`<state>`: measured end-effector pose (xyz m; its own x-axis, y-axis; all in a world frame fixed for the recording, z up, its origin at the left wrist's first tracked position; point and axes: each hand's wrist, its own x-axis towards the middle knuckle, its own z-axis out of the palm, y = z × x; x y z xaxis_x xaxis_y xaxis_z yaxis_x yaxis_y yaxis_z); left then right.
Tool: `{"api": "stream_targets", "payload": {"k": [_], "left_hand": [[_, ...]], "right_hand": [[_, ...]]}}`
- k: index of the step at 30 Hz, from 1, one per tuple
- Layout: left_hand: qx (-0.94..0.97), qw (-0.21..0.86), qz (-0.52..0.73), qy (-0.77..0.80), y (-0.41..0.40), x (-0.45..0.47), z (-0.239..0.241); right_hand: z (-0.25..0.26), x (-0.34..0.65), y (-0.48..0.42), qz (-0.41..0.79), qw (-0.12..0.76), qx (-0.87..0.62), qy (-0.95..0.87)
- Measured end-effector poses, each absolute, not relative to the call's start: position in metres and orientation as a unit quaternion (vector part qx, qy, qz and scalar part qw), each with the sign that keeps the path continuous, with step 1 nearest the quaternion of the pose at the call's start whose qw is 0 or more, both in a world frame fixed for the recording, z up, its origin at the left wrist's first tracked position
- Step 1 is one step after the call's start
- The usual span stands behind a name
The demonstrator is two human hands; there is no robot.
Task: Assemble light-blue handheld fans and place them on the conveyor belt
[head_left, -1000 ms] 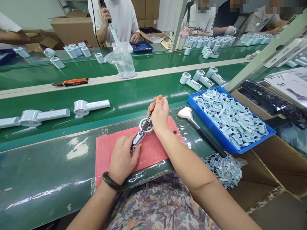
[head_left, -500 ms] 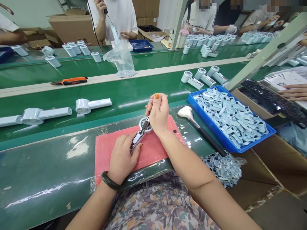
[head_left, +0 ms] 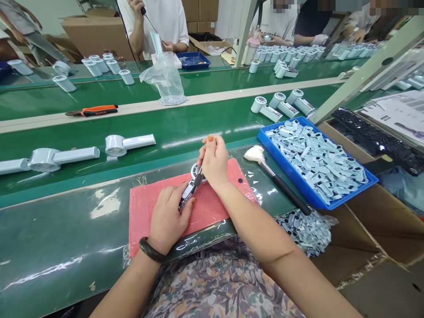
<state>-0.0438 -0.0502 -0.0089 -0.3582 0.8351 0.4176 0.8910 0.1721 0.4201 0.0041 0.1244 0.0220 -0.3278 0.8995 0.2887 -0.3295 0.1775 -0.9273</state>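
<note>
On a red mat (head_left: 212,205) lies a pale housing (head_left: 188,191) with a round ring head and a handle whose inside looks shiny and dark. My left hand (head_left: 168,214) is closed round the handle from the left, thumb on the near side. My right hand (head_left: 215,161) makes a fist above the ring end, gripping a slim dark tool (head_left: 198,177) that points down onto the housing. Its upper part is hidden in the fist, so I cannot tell its kind. The ring lies partly behind the right hand.
Right of the mat are a black-handled brush (head_left: 281,183) and a blue tray (head_left: 347,194) of pale small parts. Hair-dryer-shaped housings (head_left: 115,145) lie on the green belt (head_left: 185,126). Orange-handled pliers (head_left: 99,110) rest on the divider. Co-workers sit across; a slanted post (head_left: 357,75) stands at right.
My right hand has shifted slightly left and down along the housing with the dark tool. My left hand stays in place. At right, another person's hand has left the papers.
</note>
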Motion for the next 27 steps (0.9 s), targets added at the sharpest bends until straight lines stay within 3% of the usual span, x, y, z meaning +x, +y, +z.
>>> {"api": "stream_targets", "payload": {"k": [6,13,17,20,27], "left_hand": [[-0.546,0.017,-0.328,-0.770,-0.050,-0.044,-0.007],[-0.546,0.000,-0.345,-0.764,-0.050,-0.046,-0.007],[-0.545,-0.006,-0.355,-0.760,-0.049,-0.045,-0.005],[-0.541,-0.011,-0.357,-0.762,-0.048,-0.045,-0.004],[-0.546,-0.009,-0.347,-0.763,-0.049,-0.045,-0.003]], "right_hand": [[0.036,0.010,0.131,0.601,0.588,-0.217,-0.496],[0.049,0.024,0.132,0.766,0.490,-0.171,-0.380],[0.058,0.042,0.129,0.800,0.446,-0.132,-0.379],[0.056,0.043,0.127,0.796,0.441,-0.110,-0.399],[0.042,0.008,0.133,0.696,0.516,-0.194,-0.460]]}}
